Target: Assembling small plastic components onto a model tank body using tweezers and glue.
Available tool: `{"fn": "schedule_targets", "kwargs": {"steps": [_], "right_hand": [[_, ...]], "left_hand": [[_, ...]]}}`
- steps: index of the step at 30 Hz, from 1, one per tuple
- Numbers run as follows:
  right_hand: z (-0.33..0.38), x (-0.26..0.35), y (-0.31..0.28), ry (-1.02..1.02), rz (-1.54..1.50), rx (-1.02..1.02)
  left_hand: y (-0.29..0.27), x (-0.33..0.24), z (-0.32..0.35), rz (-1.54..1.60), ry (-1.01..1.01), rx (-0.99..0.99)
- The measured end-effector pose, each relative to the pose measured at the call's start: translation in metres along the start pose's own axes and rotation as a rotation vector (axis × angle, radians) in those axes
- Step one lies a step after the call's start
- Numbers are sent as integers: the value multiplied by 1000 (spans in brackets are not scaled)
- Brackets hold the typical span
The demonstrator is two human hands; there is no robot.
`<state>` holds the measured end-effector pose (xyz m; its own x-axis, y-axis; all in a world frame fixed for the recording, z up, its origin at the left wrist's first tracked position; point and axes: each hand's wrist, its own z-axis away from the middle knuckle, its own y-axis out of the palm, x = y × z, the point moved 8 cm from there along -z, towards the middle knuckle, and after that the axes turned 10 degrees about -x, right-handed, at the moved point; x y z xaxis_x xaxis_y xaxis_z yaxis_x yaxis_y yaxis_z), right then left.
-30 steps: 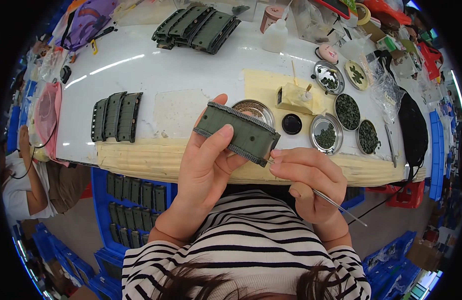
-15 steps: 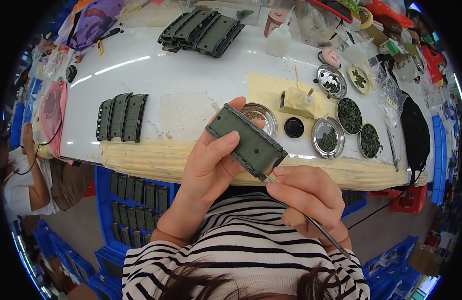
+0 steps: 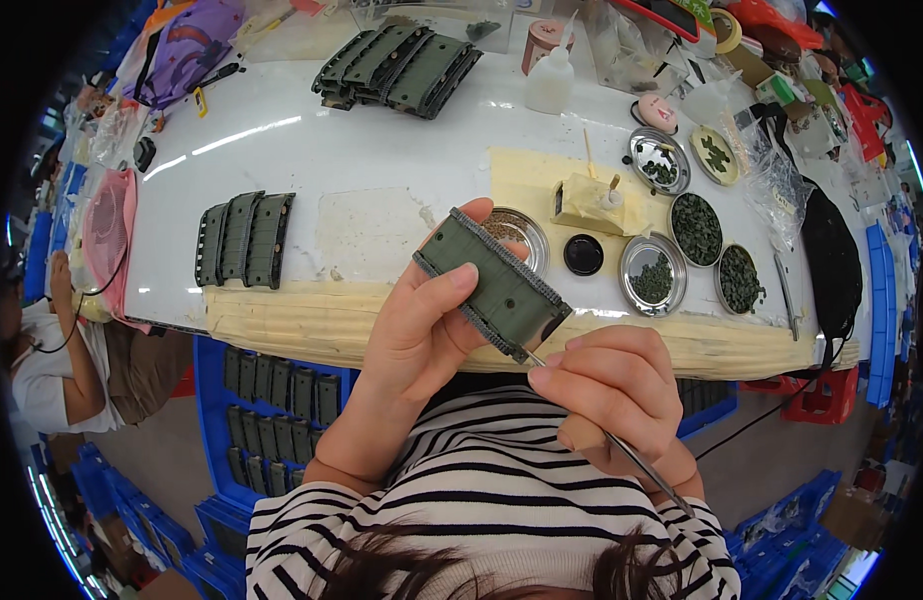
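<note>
My left hand [image 3: 422, 315] is closed around a dark green rectangular part [image 3: 494, 280] with ridged grey strips along its two long sides and small round holes in its face. The thumb presses on its upper face; the fingers behind it are mostly hidden. Between the fingertips of my right hand [image 3: 617, 395] is a thin metal tweezers-like tool [image 3: 647, 465]. Its tip meets the lower corner of the green part, and whether it grips anything there is too small to tell. A wrap covers one right fingertip.
Similar green parts lie in a left group [image 3: 244, 240] and a far stack [image 3: 397, 68]. Round tins of green pieces [image 3: 697, 230] and a steel dish [image 3: 650, 310] stand at right, near a wrapped block [image 3: 592, 205] and a white squeeze bottle [image 3: 550, 85]. A blue crate [image 3: 217, 440] sits below the table.
My right fingers have shifted slightly left and up, with the tool's tip still at the part's lower corner. The left hand and its part stay nearly in place; the view has shifted slightly.
</note>
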<state>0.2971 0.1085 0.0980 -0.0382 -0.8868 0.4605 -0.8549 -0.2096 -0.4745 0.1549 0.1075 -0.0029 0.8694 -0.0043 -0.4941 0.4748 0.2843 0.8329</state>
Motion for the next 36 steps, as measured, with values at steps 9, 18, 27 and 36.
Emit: {"fn": "schedule_targets", "kwargs": {"steps": [9,18,27,36], "right_hand": [[1,-1,1,31,-12,14],[-1,-4,-3,49,-92,-7],[9,-14,-27,196,-199,-207],[7,-11,-23,120,-214,-207]], "left_hand": [[0,0,0,5,-6,5],[3,-1,1,-19,-2,-12],[7,-1,-9,97,-32,31],[14,7,-11,333,-194,53]]}}
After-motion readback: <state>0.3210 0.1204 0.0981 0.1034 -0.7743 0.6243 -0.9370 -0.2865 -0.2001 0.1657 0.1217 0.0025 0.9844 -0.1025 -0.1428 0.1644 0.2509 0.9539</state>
